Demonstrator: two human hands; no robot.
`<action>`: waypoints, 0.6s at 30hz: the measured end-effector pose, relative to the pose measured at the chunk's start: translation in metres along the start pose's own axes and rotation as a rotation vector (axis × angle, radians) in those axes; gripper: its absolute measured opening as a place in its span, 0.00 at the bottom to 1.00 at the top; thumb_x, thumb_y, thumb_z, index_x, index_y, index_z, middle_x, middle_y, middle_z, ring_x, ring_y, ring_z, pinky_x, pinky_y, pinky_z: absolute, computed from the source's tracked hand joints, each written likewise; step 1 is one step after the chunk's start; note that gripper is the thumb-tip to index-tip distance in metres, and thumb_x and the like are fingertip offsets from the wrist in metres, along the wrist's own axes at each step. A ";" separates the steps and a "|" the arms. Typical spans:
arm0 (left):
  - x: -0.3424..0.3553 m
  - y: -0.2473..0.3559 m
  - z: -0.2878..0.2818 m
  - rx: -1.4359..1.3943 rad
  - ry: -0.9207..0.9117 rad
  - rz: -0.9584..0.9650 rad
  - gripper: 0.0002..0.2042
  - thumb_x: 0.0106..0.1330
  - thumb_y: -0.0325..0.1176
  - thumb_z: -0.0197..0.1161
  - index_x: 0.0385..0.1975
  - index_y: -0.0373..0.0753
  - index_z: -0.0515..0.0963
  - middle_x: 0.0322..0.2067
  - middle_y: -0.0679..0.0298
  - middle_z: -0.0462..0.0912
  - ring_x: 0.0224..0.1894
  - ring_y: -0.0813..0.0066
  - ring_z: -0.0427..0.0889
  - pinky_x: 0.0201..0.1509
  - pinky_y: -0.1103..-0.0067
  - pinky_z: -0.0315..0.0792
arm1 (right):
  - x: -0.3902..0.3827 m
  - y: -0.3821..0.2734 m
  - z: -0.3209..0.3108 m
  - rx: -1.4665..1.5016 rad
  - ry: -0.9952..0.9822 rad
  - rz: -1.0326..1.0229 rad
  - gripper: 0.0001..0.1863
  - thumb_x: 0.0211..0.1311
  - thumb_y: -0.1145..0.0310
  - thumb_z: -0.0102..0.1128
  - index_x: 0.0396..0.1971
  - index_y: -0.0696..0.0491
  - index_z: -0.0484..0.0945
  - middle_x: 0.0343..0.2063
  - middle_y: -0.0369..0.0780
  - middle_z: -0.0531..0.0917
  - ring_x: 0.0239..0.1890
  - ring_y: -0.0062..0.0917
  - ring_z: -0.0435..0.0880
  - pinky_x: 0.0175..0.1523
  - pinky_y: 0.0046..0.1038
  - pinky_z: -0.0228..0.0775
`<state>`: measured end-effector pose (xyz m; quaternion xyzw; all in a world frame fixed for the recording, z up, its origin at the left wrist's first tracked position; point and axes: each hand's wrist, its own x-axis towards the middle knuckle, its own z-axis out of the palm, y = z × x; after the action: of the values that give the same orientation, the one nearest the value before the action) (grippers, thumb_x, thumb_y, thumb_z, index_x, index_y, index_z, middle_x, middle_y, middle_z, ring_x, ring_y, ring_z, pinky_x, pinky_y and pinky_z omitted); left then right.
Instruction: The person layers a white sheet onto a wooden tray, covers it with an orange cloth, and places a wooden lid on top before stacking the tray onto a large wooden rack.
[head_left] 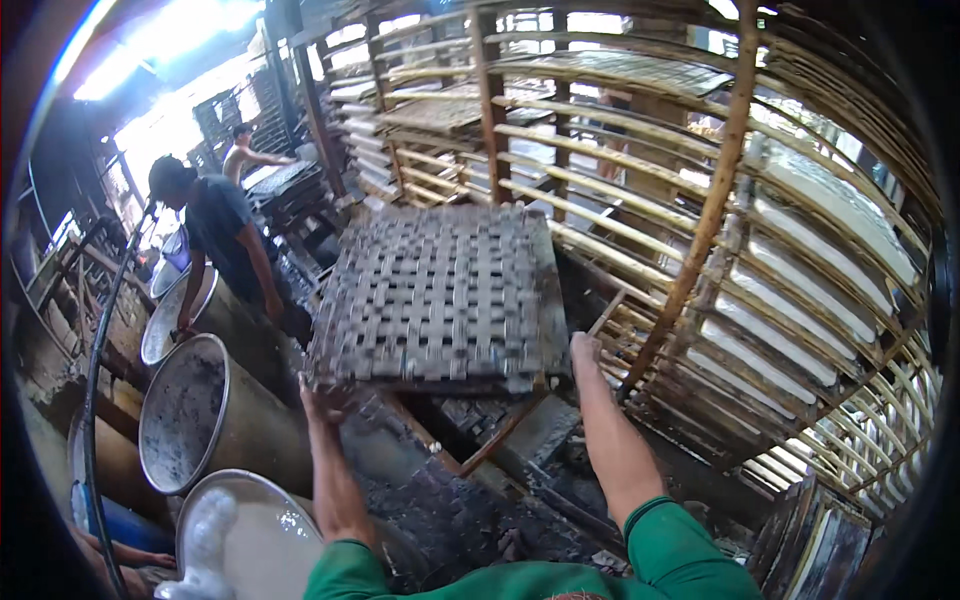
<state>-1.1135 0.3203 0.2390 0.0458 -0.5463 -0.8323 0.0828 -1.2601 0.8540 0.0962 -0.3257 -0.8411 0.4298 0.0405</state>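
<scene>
A square grey woven tray (435, 295), made of flat crossed strips on a darker frame, is held raised in front of me. My left hand (325, 395) grips its near left corner and my right hand (585, 355) grips the right side near the corner. A wooden frame (490, 445) shows beneath it, partly hidden by the tray.
Large drums (215, 400) line the left; the nearest (260, 530) holds pale liquid. A dark-shirted person (225, 240) bends over one; another person (240, 160) works farther back. Another person's arm (120, 550) shows lower left. Bamboo racks (705, 230) with white sheets fill the right.
</scene>
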 end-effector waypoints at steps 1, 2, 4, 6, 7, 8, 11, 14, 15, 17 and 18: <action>-0.009 -0.007 -0.032 -0.223 0.339 -0.228 0.45 0.53 0.77 0.57 0.63 0.47 0.69 0.52 0.56 0.77 0.58 0.56 0.75 0.63 0.57 0.68 | -0.012 -0.015 0.021 -0.290 -0.061 -0.266 0.23 0.60 0.63 0.47 0.38 0.68 0.82 0.48 0.63 0.80 0.52 0.55 0.80 0.60 0.42 0.73; -0.013 -0.012 -0.020 -0.126 0.288 -0.212 0.43 0.55 0.77 0.55 0.59 0.46 0.71 0.49 0.57 0.79 0.53 0.55 0.78 0.58 0.53 0.70 | -0.010 -0.022 0.028 -0.313 -0.067 -0.277 0.23 0.60 0.63 0.47 0.38 0.68 0.82 0.48 0.63 0.80 0.52 0.55 0.80 0.60 0.42 0.73; 0.004 -0.021 -0.016 -0.166 0.347 -0.122 0.41 0.56 0.76 0.55 0.57 0.46 0.73 0.47 0.58 0.80 0.50 0.57 0.80 0.56 0.56 0.71 | -0.020 -0.040 0.049 0.395 0.054 0.065 0.25 0.55 0.61 0.54 0.43 0.69 0.79 0.49 0.61 0.80 0.51 0.51 0.81 0.55 0.43 0.74; 0.035 -0.028 -0.012 -0.191 0.432 -0.031 0.35 0.59 0.73 0.56 0.51 0.48 0.76 0.41 0.62 0.83 0.42 0.66 0.81 0.48 0.65 0.71 | -0.013 -0.035 0.061 0.834 0.022 0.195 0.30 0.52 0.57 0.63 0.48 0.68 0.75 0.48 0.55 0.81 0.44 0.45 0.82 0.49 0.43 0.74; 0.038 -0.027 -0.022 -0.183 0.469 -0.038 0.35 0.59 0.73 0.56 0.51 0.48 0.76 0.41 0.62 0.83 0.42 0.66 0.81 0.48 0.65 0.71 | -0.032 -0.036 0.066 0.923 -0.055 0.287 0.36 0.54 0.52 0.65 0.53 0.67 0.73 0.50 0.49 0.79 0.47 0.40 0.80 0.53 0.39 0.71; 0.043 -0.026 -0.023 -0.023 0.532 -0.003 0.35 0.59 0.72 0.57 0.52 0.47 0.76 0.40 0.62 0.83 0.42 0.67 0.81 0.48 0.66 0.71 | -0.043 -0.035 0.066 0.949 -0.034 0.204 0.37 0.55 0.51 0.65 0.56 0.67 0.72 0.53 0.51 0.77 0.52 0.40 0.77 0.57 0.38 0.69; 0.032 -0.031 0.003 0.225 0.572 0.180 0.38 0.63 0.57 0.64 0.64 0.33 0.66 0.48 0.60 0.79 0.47 0.73 0.78 0.50 0.74 0.70 | -0.084 -0.040 0.059 0.994 -0.038 -0.012 0.45 0.57 0.50 0.67 0.65 0.67 0.60 0.62 0.53 0.69 0.63 0.41 0.69 0.66 0.36 0.59; -0.026 -0.082 0.060 0.411 0.365 0.322 0.42 0.63 0.46 0.67 0.69 0.25 0.56 0.54 0.55 0.73 0.52 0.69 0.74 0.59 0.72 0.68 | -0.094 -0.038 0.075 0.983 0.098 -0.218 0.52 0.55 0.58 0.68 0.71 0.66 0.48 0.68 0.54 0.62 0.68 0.43 0.63 0.72 0.34 0.52; -0.054 -0.093 0.086 0.542 0.316 0.255 0.44 0.59 0.40 0.68 0.70 0.26 0.51 0.58 0.52 0.69 0.59 0.62 0.70 0.65 0.71 0.64 | -0.077 -0.030 0.087 1.016 0.119 -0.239 0.51 0.54 0.60 0.66 0.72 0.66 0.48 0.68 0.54 0.61 0.68 0.42 0.63 0.72 0.33 0.51; -0.084 -0.112 0.136 0.626 0.207 0.335 0.50 0.53 0.30 0.64 0.73 0.29 0.40 0.70 0.43 0.53 0.72 0.52 0.54 0.74 0.69 0.51 | -0.016 -0.008 0.102 1.144 0.130 -0.256 0.50 0.53 0.64 0.64 0.72 0.66 0.48 0.70 0.53 0.59 0.69 0.40 0.62 0.72 0.30 0.49; -0.080 -0.121 0.136 0.524 0.187 0.274 0.50 0.52 0.28 0.61 0.73 0.29 0.37 0.71 0.41 0.49 0.74 0.50 0.51 0.75 0.69 0.48 | 0.009 -0.005 0.105 1.166 0.140 -0.263 0.49 0.52 0.67 0.62 0.72 0.66 0.47 0.70 0.53 0.58 0.69 0.40 0.62 0.73 0.28 0.49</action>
<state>-1.0686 0.5048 0.1807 0.0677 -0.7334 -0.6364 0.2294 -1.3066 0.7845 0.0326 -0.1707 -0.4951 0.7893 0.3206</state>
